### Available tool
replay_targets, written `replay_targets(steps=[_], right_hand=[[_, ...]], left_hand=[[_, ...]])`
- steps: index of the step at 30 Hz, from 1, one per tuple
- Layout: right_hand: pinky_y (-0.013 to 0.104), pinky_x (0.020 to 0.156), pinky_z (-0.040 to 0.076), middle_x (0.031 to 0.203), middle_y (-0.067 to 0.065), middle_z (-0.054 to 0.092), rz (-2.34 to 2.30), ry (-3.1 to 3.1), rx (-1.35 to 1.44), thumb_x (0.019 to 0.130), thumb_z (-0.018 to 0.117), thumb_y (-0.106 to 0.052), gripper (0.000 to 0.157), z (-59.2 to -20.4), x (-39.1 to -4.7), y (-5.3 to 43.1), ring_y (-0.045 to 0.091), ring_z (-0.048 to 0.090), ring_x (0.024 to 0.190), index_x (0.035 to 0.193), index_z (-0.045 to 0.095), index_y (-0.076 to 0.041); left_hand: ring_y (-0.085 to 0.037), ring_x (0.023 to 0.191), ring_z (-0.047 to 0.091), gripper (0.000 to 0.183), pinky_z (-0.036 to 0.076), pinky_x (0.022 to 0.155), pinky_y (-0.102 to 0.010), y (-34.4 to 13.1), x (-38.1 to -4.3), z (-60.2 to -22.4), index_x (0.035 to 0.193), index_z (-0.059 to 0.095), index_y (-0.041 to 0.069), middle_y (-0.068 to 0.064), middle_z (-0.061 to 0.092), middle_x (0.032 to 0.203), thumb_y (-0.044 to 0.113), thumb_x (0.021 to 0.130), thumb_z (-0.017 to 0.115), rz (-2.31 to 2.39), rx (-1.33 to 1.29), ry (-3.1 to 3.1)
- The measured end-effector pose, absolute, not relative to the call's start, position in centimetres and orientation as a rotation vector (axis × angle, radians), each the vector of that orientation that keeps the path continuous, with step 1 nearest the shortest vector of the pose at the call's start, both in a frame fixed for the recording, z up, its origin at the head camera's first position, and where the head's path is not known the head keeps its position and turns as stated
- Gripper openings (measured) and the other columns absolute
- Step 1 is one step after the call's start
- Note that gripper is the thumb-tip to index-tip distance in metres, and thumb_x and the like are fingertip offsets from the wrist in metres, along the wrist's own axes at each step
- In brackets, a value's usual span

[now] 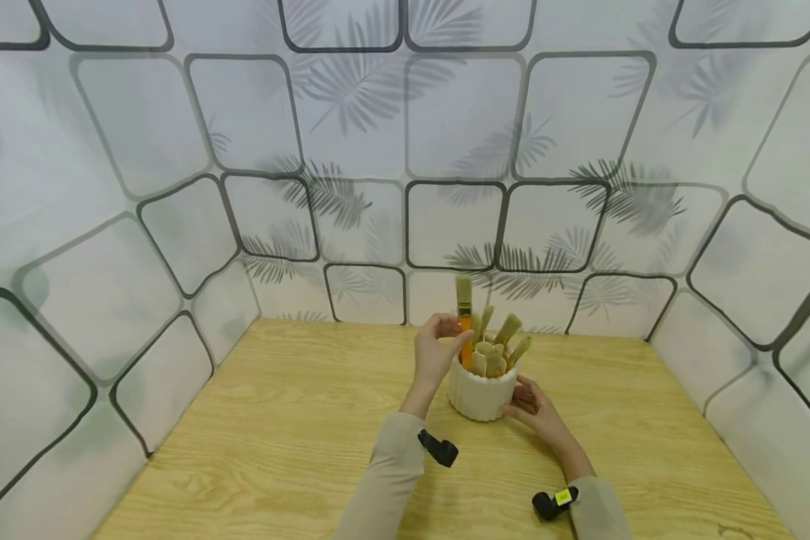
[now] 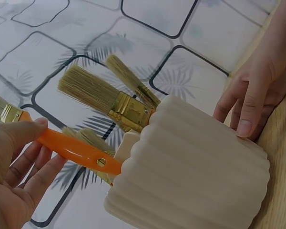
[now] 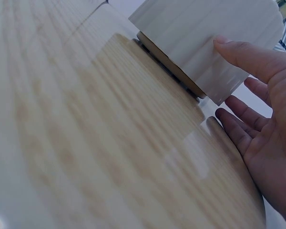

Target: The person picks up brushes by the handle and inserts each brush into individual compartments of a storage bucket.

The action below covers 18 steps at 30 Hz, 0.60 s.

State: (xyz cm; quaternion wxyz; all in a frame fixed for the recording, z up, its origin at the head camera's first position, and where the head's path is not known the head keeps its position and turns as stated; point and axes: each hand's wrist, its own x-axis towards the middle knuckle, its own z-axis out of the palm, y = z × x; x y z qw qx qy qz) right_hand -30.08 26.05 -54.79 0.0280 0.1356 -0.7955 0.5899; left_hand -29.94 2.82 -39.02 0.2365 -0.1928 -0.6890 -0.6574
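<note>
A paintbrush with an orange handle (image 1: 466,343) stands bristles up at the left side of a ribbed white pot (image 1: 481,396). My left hand (image 1: 437,352) pinches its handle between thumb and fingers. In the left wrist view, the lower end of the orange handle (image 2: 86,155) reaches the pot's rim. My right hand (image 1: 538,416) is at the pot's right side, its thumb (image 3: 245,55) touching the wall. Its other fingers lie loosely bent by the pot's lower edge. More paintbrushes (image 2: 102,98) lean out of the pot, bristles up.
The pot stands on a wood-grain table (image 1: 297,420). Behind and at both sides rise walls (image 1: 351,225) patterned with rounded squares and leaves. Pale rounded pieces (image 1: 489,358) show among the brushes in the pot.
</note>
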Motion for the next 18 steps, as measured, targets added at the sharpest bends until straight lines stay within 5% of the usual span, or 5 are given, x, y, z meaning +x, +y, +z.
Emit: replay_targets(steps=[5, 12, 18], right_hand=[[0.044, 0.101, 0.04, 0.126, 0.025, 0.046, 1.822, -2.445, 0.443, 0.087, 0.065, -0.011, 0.068, -54.8, -30.1, 26.1, 0.017, 0.049, 0.113, 0.143, 0.027, -0.004], [0.019, 0.094, 0.043, 0.126, 0.024, 0.045, 1.824, -2.44, 0.472, 0.086, 0.066, -0.013, 0.069, -54.9, -30.3, 26.3, 0.001, 0.049, 0.107, 0.143, 0.026, -0.005], [0.028, 0.097, 0.043, 0.127, 0.023, 0.046, 1.835, -2.439, 0.463, 0.086, 0.066, -0.013, 0.069, -55.0, -30.3, 26.3, 0.004, 0.05, 0.108, 0.143, 0.028, -0.007]], left_hand=[[-0.038, 0.08, 0.062, 0.026, 0.053, 0.075, -0.038, 3.1, -29.9, -39.1, 0.095, 0.06, -0.012, -0.027, 0.064, 0.087, 0.002, 0.077, 0.073, -1.814, -0.522, -1.914], [-0.039, 0.081, 0.062, 0.027, 0.053, 0.075, -0.037, 3.3, -30.0, -39.4, 0.096, 0.058, -0.013, -0.028, 0.063, 0.088, 0.002, 0.077, 0.072, -1.819, -0.532, -1.929], [-0.034, 0.077, 0.063, 0.024, 0.054, 0.073, -0.034, 3.5, -30.3, -40.1, 0.094, 0.059, -0.009, -0.026, 0.063, 0.086, 0.001, 0.077, 0.072, -1.798, -0.528, -1.947]])
